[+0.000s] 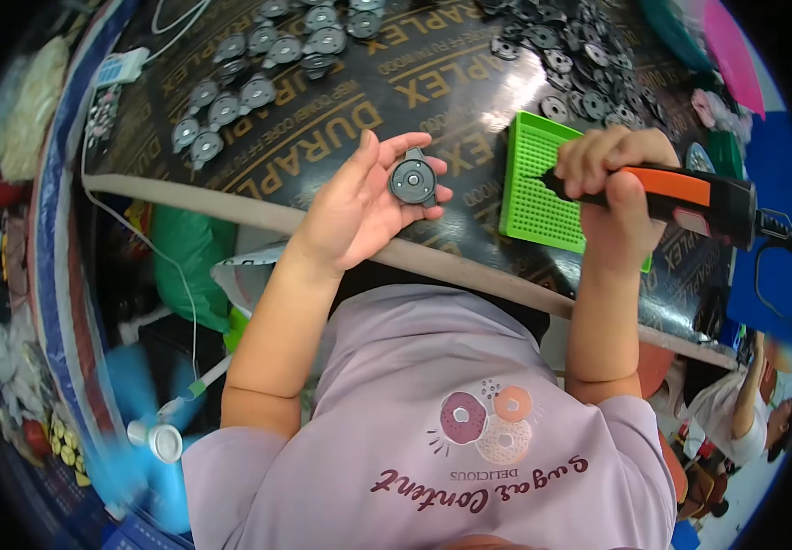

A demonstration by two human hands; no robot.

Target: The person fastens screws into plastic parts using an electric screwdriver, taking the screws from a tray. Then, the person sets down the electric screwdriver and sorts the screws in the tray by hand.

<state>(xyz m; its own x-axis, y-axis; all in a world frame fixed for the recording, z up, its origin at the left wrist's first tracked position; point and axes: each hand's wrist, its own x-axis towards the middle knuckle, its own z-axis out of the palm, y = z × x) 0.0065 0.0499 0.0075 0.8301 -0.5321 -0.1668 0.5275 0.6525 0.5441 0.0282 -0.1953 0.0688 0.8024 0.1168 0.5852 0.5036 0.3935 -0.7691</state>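
Note:
My left hand (359, 202) is palm up near the table's front edge. On its fingers rests a round dark grey plastic part (412, 181) with a small centre hub, held steady by the fingers around it. My right hand (620, 179) is wrapped round an orange and black electric screwdriver (680, 192). The tool lies nearly level, its tip pointing left over a bright green perforated tray (533, 213). A gap separates the tip from the part in my left hand. Whether a screw sits on the tip is too small to tell.
Several similar round parts (286, 50) stand in rows at the back left of the black printed board (322, 151). A pile of loose dark parts (588, 64) lies at the back right. A blue fan (139, 440) is at lower left; another person (744, 412) is at lower right.

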